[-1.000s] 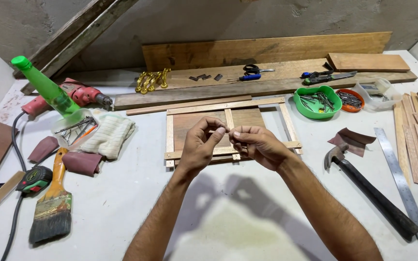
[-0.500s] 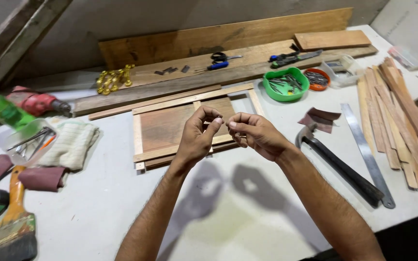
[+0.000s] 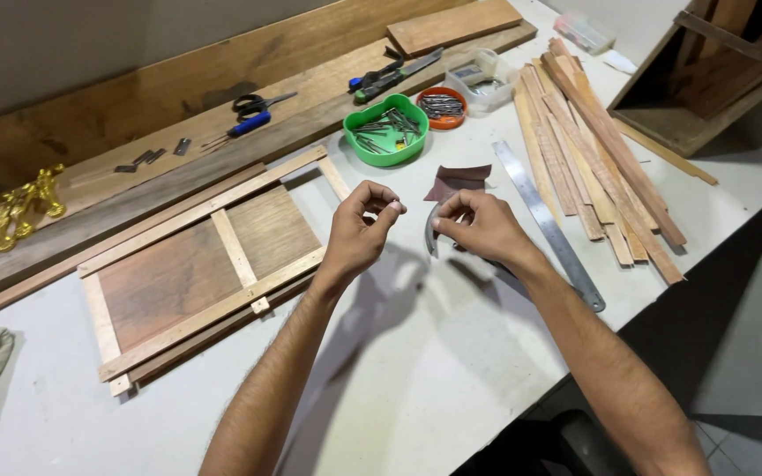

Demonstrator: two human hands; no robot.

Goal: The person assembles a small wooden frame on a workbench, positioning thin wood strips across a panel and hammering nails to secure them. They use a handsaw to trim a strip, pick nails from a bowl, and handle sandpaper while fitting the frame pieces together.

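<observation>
Pinching something too tiny to make out, the left hand (image 3: 359, 231) and right hand (image 3: 478, 227) hover right of the wooden frame (image 3: 200, 273); it might slip and drop.

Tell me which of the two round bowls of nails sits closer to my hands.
The green bowl: it sits just beyond your left hand. The smaller orange bowl lies behind it to the right, farther from both hands.
</observation>
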